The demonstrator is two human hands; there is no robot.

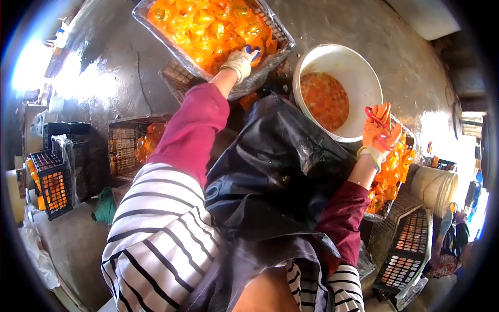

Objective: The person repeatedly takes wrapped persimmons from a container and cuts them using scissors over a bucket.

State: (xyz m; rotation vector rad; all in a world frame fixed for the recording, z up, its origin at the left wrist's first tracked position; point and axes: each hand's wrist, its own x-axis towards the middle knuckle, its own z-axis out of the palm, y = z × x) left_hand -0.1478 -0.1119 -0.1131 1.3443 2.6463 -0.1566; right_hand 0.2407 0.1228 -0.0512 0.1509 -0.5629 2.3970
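Note:
My left hand (241, 62), in a pale glove with blue fingertips, reaches into a plastic-lined crate (283, 32) at the top. Its fingers are slightly bent and apart, touching the near edge of the heaped orange peppers (208, 26), many of which look cut. My right hand (378, 136), in an orange glove, is closed around a red-handled tool (375, 115) with a looped handle, possibly scissors; its working end cannot be made out. Just left of that hand stands a white bucket (358, 67) with reddish-orange bits and liquid at its bottom. Below the hand, more orange pepper pieces (390, 177) fill a lined crate.
A dark apron (280, 156) covers my lap between the arms. To the left are a crate (123, 148) with orange pieces and black crates (54, 190). More crates (410, 244) and a pale bucket (436, 187) stand at right. Another person (449, 244) is at far right.

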